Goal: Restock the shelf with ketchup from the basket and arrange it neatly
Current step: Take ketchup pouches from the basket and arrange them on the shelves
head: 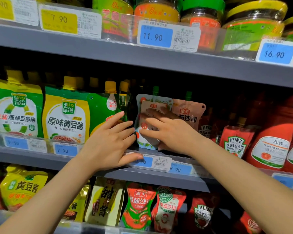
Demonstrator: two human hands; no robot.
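Observation:
A pale ketchup pouch [146,105] with a green spout stands on the middle shelf [108,173], and a pinkish-brown ketchup pouch [189,110] leans beside it on the right. My right hand [167,132] lies flat against the front of both pouches with fingers spread, pressing on them. My left hand [112,139] is open just left of the pale pouch, its fingertips near the pouch's edge and its thumb on the shelf's price rail. The basket is out of view.
Green and yellow bean-paste pouches [66,115] fill the middle shelf to the left; Heinz pouches [235,141] and red ketchup bottles [274,141] stand to the right. Jars [201,22] line the top shelf. More sauce pouches [139,206] sit on the shelf below.

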